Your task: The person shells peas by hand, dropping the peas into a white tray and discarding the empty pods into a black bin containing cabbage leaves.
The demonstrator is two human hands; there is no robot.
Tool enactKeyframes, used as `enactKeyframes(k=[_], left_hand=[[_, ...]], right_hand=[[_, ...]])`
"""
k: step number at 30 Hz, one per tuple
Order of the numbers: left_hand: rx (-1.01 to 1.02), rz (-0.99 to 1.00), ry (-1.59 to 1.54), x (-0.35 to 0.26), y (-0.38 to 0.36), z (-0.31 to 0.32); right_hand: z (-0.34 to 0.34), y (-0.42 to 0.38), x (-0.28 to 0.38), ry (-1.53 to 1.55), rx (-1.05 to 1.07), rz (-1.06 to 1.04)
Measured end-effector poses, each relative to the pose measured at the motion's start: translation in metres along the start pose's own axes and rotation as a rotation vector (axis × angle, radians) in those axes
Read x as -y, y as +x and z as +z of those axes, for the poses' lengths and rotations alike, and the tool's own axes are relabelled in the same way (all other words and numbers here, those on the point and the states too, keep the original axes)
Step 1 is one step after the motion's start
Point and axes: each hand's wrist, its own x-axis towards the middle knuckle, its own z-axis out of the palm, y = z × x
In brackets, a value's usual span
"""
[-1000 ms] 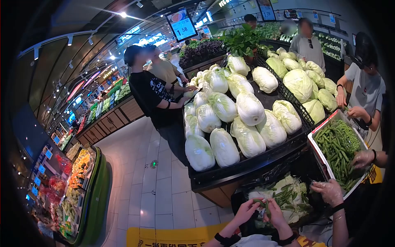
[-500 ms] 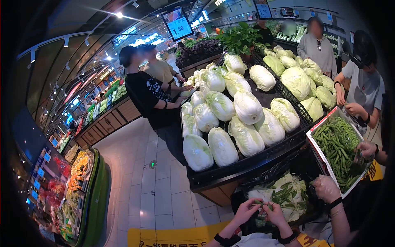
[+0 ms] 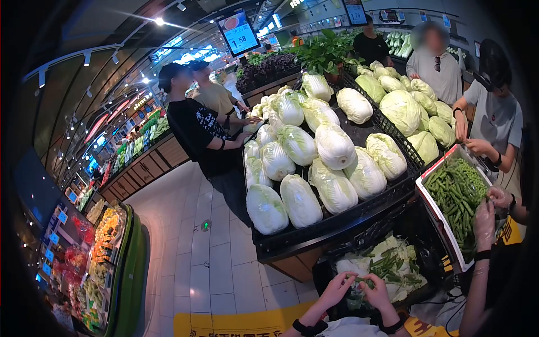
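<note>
Unmoved, green bean (image 3: 364, 279) pinched between left hand (image 3: 338, 288), right hand (image 3: 377, 292).

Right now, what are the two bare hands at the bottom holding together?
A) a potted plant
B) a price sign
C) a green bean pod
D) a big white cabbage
C: the left hand and the right hand pinch a thin green bean pod between their fingers, above the dark bin of leaf scraps.
</note>
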Motion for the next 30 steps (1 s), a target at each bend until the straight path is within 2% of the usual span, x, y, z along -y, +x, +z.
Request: enactKeyframes(k=[2, 4, 5, 7, 12, 17, 19, 20, 22, 23, 25, 30], left_hand=[[-0.016, 0.060, 0.072, 0.001, 0.001, 0.000], [-0.039, 0.211, 0.228, 0.003, 0.003, 0.000], [-0.038, 0.212, 0.228, -0.003, 0.001, 0.001], [0.054, -0.044, 0.058, -0.016, -0.003, 0.001], [0.056, -0.066, 0.010, 0.010, -0.002, 0.002], [0.070, -0.127, 0.065, 0.002, -0.004, -0.001], [0.015, 0.008, 0.129, -0.004, -0.005, -0.001], [0.015, 0.007, 0.129, -0.005, -0.005, -0.002], [0.021, 0.053, 0.159, -0.007, -0.005, -0.002], [0.021, 0.052, 0.159, -0.008, -0.004, -0.002], [0.027, 0.053, 0.204, -0.012, -0.004, 0.000], [0.060, 0.051, 0.245, 0.001, -0.001, 0.003]], right_hand=[[-0.001, -0.002, 0.002, -0.014, -0.027, -0.028], [-0.001, -0.004, 0.009, -0.005, -0.062, 0.056], [0.000, -0.004, 0.010, -0.004, -0.064, 0.056], [0.001, -0.004, 0.012, -0.126, -0.057, -0.041], [0.002, -0.004, 0.009, -0.124, -0.074, -0.007], [0.003, -0.008, 0.022, -0.172, -0.052, -0.014], [0.005, -0.010, 0.022, -0.082, -0.047, -0.018], [0.005, -0.010, 0.021, -0.082, -0.047, -0.017], [0.004, -0.009, 0.019, 0.054, -0.001, 0.107], [0.004, -0.010, 0.019, 0.054, -0.001, 0.108], [0.003, -0.009, 0.020, 0.289, 0.041, 0.221], [0.003, -0.012, 0.018, 0.394, 0.040, 0.267]])
